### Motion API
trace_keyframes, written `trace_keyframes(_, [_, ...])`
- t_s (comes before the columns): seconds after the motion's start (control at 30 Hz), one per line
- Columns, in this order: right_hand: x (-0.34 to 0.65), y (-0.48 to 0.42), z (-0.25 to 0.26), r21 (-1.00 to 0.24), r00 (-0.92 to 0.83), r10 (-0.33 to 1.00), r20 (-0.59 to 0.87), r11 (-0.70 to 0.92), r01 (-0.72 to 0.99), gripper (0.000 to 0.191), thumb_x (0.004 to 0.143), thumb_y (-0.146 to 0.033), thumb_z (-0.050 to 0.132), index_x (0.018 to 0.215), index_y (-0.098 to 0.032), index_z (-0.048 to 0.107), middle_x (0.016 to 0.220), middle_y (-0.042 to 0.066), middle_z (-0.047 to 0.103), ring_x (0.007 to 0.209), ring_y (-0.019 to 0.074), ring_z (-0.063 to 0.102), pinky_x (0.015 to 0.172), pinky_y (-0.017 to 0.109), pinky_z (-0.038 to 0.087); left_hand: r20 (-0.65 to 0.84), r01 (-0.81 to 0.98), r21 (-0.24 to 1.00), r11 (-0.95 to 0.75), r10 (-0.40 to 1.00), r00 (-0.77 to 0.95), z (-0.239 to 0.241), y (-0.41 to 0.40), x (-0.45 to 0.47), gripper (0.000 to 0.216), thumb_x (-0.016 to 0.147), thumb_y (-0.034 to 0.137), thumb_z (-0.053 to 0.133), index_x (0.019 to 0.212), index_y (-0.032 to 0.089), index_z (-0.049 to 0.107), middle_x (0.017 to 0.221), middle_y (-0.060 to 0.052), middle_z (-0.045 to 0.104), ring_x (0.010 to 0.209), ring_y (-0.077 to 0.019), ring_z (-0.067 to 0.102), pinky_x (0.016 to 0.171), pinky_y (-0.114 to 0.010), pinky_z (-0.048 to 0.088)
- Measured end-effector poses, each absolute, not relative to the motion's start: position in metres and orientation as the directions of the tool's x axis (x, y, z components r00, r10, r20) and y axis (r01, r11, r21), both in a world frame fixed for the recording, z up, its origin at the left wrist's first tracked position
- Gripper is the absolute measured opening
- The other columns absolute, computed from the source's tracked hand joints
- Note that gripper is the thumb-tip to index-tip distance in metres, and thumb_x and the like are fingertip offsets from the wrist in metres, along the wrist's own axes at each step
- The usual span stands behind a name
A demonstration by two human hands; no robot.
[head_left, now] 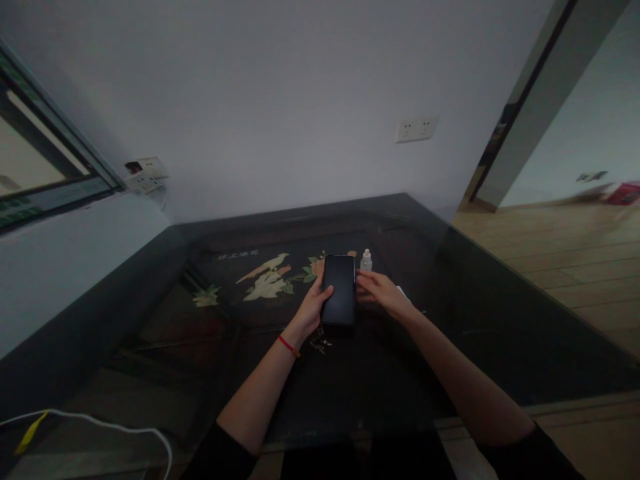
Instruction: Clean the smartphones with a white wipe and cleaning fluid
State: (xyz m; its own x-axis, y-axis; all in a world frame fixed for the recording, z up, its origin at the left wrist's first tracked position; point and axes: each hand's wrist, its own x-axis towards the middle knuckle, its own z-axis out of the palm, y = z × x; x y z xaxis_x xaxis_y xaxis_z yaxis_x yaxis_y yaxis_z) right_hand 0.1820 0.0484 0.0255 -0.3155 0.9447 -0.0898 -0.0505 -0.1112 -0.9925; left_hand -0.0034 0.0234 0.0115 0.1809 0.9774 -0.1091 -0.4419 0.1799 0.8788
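Observation:
A dark smartphone (341, 291) is held upright over the table, its black screen facing me. My left hand (314, 303) grips its left edge, thumb across the front and fingers behind. At the phone's right edge is my right hand (383, 292), its fingers stretched out towards the side; whether the fingertips touch the phone is hard to see. Just behind my right fingers stands a small clear bottle (367, 260) with a pale cap. A white item (403, 292), partly hidden, lies beyond my right wrist.
The dark glossy table (380, 380) carries an inlaid bird-and-flower picture (267, 280). A wall with a double socket (417, 129) rises behind it. More sockets (146, 175) sit by the window at left. A white cable (110, 425) runs along the lower left.

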Motion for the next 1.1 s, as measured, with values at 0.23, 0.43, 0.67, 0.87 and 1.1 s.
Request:
trace_keyframes(0.23, [0.186,0.053,0.028,-0.955,-0.202,0.978,-0.051,-0.107,-0.277,0.033,0.076,-0.046,0.067,0.089,-0.015,0.065,0.087,0.007,0.071,0.073,0.0152,0.065,0.067,0.027,0.052,-0.008,-0.401,0.903,0.154,0.939,0.344,0.016,0.015,0.002,0.075,0.076,0.025,0.069,0.143,0.025,0.036,0.136,-0.008,0.053,0.118,-0.0256,0.054,0.105,-0.041,0.039])
trace_keyframes(0.43, [0.182,0.051,0.029,-0.916,-0.147,0.989,-0.013,-0.071,-0.395,0.037,0.063,-0.045,0.076,0.086,-0.018,0.068,0.088,0.005,0.072,0.081,0.0172,0.065,0.07,0.027,0.049,0.053,-0.394,0.915,0.085,0.944,0.327,0.009,0.013,0.005,0.074,0.077,0.027,0.068,0.143,0.028,0.035,0.147,-0.005,0.04,0.131,-0.0259,0.042,0.111,-0.041,0.03])
trace_keyframes(0.67, [0.182,0.053,0.024,-0.911,-0.057,0.998,-0.019,-0.041,-0.409,0.036,0.06,-0.043,0.078,0.085,-0.018,0.069,0.085,0.005,0.071,0.08,0.0186,0.065,0.071,0.03,0.048,0.08,-0.387,0.92,0.057,0.941,0.33,0.006,0.011,0.009,0.073,0.079,0.029,0.067,0.144,0.027,0.034,0.148,-0.005,0.039,0.133,-0.0266,0.039,0.112,-0.042,0.03])
trace_keyframes(0.87, [0.181,0.053,0.023,-0.932,-0.022,1.0,0.007,-0.001,-0.362,0.037,0.062,-0.041,0.076,0.088,-0.016,0.067,0.085,0.005,0.07,0.078,0.0179,0.064,0.073,0.031,0.05,0.085,-0.374,0.927,0.037,0.949,0.303,0.007,0.009,0.012,0.068,0.077,0.027,0.068,0.14,0.026,0.041,0.148,-0.005,0.039,0.133,-0.0261,0.039,0.112,-0.04,0.029])
trace_keyframes(1.1, [0.182,0.049,0.026,-0.998,-0.127,0.991,-0.037,-0.03,0.053,0.048,0.081,-0.04,0.061,0.124,-0.021,0.052,0.084,0.004,0.065,0.072,0.0167,0.063,0.061,0.029,0.053,-0.096,-0.441,0.885,0.151,0.985,0.146,0.009,0.005,0.015,0.08,0.076,0.025,0.069,0.145,0.03,0.029,0.137,-0.008,0.051,0.112,-0.0247,0.058,0.096,-0.041,0.048])
